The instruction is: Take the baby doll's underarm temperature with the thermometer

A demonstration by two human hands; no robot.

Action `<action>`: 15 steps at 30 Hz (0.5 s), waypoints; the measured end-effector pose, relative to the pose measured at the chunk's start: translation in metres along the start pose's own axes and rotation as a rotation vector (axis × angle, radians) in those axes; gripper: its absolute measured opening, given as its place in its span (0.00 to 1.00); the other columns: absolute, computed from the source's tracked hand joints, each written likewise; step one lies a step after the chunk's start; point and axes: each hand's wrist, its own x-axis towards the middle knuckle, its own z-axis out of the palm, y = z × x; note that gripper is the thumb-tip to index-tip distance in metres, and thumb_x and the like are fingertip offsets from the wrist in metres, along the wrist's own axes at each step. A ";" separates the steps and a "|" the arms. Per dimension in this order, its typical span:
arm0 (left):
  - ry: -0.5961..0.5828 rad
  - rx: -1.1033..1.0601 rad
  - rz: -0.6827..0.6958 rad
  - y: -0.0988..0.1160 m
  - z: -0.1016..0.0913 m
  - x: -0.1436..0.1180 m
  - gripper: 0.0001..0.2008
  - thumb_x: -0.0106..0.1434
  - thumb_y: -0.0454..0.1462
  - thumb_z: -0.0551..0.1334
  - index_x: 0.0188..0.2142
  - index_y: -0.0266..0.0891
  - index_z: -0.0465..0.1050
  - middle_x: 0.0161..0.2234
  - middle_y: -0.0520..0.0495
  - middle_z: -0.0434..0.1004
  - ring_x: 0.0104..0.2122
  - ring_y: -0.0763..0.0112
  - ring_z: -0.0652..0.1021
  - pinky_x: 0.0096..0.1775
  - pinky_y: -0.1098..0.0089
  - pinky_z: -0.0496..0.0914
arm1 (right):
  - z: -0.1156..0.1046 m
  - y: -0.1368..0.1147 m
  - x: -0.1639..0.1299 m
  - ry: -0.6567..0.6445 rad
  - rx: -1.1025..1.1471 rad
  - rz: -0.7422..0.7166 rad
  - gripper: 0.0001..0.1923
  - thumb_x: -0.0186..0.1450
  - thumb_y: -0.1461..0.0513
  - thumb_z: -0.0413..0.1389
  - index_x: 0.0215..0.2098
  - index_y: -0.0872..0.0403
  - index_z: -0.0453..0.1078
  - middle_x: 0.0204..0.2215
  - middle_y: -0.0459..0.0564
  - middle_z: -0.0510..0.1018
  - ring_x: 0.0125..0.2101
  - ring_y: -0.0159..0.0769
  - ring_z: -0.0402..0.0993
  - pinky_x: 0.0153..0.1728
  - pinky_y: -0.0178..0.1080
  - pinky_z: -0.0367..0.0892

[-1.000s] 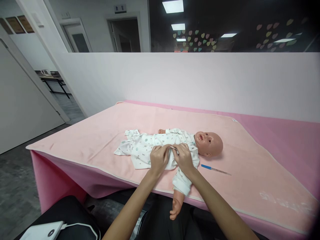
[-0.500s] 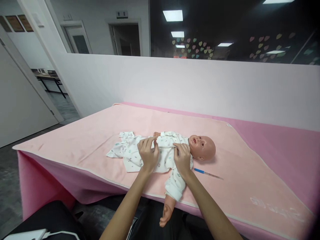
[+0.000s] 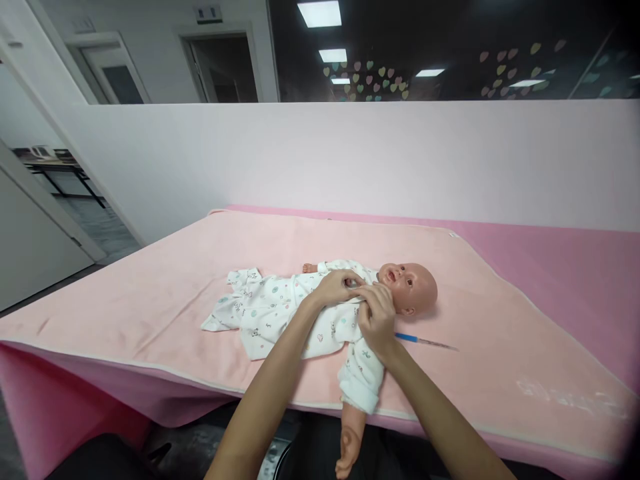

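Lying face-up on a peach blanket (image 3: 475,400), the doll (image 3: 325,327) is directly beneath both of the person's hands. Clock directions read from the person's side, 12 pointing away from them, centred on the grip.

Left hand (image 3: 340,287): over the doll's upper chest, thumb and fingers curved toward each other, a small gap showing between. Right hand (image 3: 377,317): just beside it at 4 o'clock, fingers bent, fingertips close against the left's near the neckline. From where I stand I cannot tell whether either hand has fabric pinched; the contact point is too small to make out.

Doll relative to grip: head (image 3: 413,287) at 3 o'clock, just beyond the right hand; body and white printed garment (image 3: 280,300) running off toward 9 o'clock, crossed by the person's left forearm; far hand of the doll (image 3: 310,268) at 10 o'clock; near arm (image 3: 353,427) at 6 o'clock, its hand reaching past the blanket's edge.

Other items: blue-ended slender stick (image 3: 415,339) on the blanket at 4 o'clock; deeper pink cloth (image 3: 560,280) showing beyond the blanket at 2 o'clock; white wall (image 3: 350,160) at 12 o'clock
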 end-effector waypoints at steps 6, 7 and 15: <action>-0.073 0.000 0.024 0.008 -0.001 -0.001 0.18 0.46 0.47 0.66 0.36 0.42 0.77 0.35 0.48 0.73 0.34 0.71 0.70 0.35 0.73 0.63 | -0.063 0.008 -0.013 0.046 -0.222 0.140 0.12 0.58 0.70 0.45 0.32 0.53 0.69 0.30 0.48 0.75 0.36 0.37 0.70 0.43 0.43 0.64; -0.060 -0.022 0.022 0.007 0.000 0.000 0.16 0.47 0.46 0.66 0.34 0.41 0.77 0.34 0.48 0.74 0.33 0.71 0.70 0.35 0.73 0.63 | -0.077 0.014 -0.020 -0.003 -0.323 0.173 0.12 0.58 0.69 0.45 0.32 0.53 0.69 0.30 0.49 0.76 0.37 0.38 0.70 0.44 0.44 0.63; 0.372 -0.840 -0.335 -0.012 -0.007 0.008 0.09 0.53 0.41 0.61 0.29 0.35 0.70 0.22 0.52 0.70 0.23 0.75 0.70 0.27 0.74 0.64 | -0.155 0.068 -0.079 -0.488 -0.675 0.358 0.15 0.59 0.61 0.45 0.38 0.56 0.70 0.42 0.57 0.74 0.43 0.46 0.70 0.45 0.47 0.64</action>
